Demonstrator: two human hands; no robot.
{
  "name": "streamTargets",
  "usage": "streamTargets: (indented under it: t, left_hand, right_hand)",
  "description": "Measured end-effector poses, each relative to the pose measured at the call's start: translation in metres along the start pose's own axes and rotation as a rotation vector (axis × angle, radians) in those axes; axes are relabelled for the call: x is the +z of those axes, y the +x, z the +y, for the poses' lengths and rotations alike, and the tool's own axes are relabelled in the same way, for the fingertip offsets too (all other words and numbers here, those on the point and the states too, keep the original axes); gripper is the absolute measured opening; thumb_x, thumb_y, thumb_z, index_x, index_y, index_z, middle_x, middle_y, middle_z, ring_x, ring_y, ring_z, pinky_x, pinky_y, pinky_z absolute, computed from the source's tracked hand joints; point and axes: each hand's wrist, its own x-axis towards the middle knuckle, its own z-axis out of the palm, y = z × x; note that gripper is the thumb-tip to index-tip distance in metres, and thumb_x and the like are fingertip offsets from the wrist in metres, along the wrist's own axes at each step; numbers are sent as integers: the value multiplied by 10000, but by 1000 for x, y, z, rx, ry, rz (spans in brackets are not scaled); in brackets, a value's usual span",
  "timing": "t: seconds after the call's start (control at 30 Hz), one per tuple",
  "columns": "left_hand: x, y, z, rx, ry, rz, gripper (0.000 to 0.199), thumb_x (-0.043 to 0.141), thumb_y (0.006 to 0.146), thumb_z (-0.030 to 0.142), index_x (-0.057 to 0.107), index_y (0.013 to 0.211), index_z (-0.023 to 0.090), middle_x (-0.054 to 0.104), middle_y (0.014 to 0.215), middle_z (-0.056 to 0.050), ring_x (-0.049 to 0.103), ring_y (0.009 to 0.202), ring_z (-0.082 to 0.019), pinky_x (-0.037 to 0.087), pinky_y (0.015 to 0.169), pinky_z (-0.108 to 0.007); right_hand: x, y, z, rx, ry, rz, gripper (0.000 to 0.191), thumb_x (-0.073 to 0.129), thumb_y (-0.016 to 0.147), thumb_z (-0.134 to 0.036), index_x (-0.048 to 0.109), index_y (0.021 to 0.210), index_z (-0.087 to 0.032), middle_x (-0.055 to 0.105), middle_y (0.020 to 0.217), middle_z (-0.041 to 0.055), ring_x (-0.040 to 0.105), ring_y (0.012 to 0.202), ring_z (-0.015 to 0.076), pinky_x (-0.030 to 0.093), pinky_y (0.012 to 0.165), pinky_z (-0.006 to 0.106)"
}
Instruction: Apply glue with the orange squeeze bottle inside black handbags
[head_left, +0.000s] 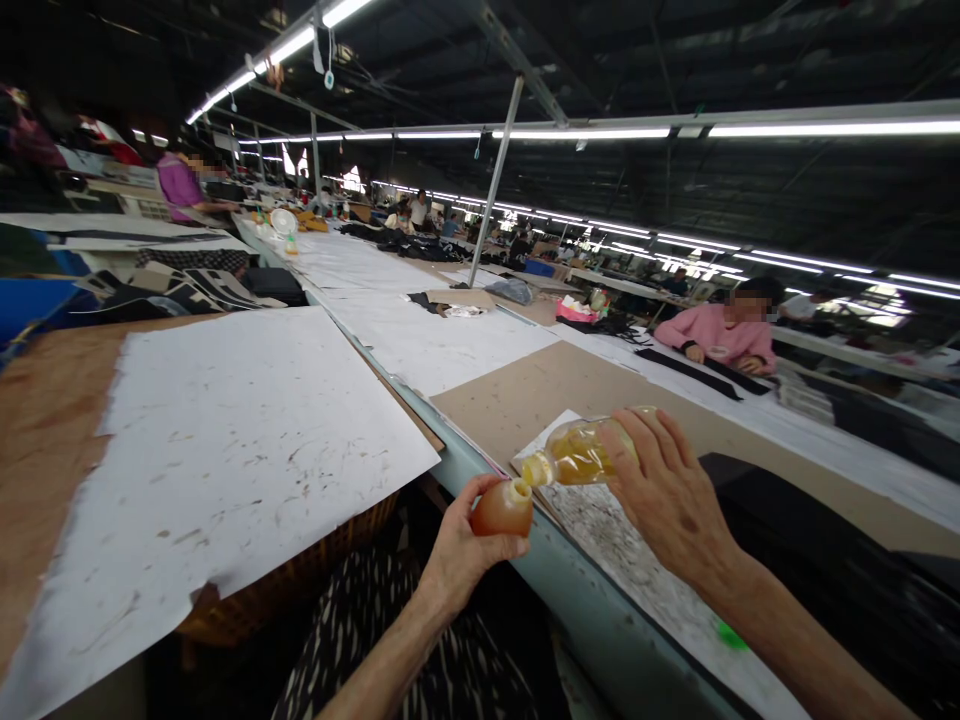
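Note:
My left hand (465, 540) is wrapped round a small squat bottle (504, 510) of amber-brown liquid, its open neck tilted up to the right. In my right hand (667, 490) lies a larger clear bottle (581, 452) with yellowish liquid, tipped nearly level. The mouth of the clear bottle meets or sits just above the small bottle's mouth; whether they touch I cannot tell. Both are held over the edge of the table (480, 455). Under the clear bottle is a glue-stained white sheet (607, 540) on brown board.
A stained paper-covered board (262, 420) spans the left side. Black material (810, 530) lies beside my right forearm. A metal post (496, 180) rises from the long table. Across it a person in pink (716, 335) handles black strips (690, 372). A green object (730, 634) sits below my right arm.

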Motion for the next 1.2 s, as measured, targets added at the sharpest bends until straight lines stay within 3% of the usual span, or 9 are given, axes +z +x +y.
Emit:
streamTargets:
  t: [1.2]
  left_hand:
    - [-4, 1, -6, 33, -6, -10, 609, 804, 445, 115, 550, 992, 198, 608, 893, 24, 564, 772, -122, 445, 692, -208]
  right_hand:
    - [7, -5, -6, 38, 40, -13, 346, 475, 795, -36, 471, 1141, -38, 452, 1185, 230, 427, 1106, 354, 327, 990, 531]
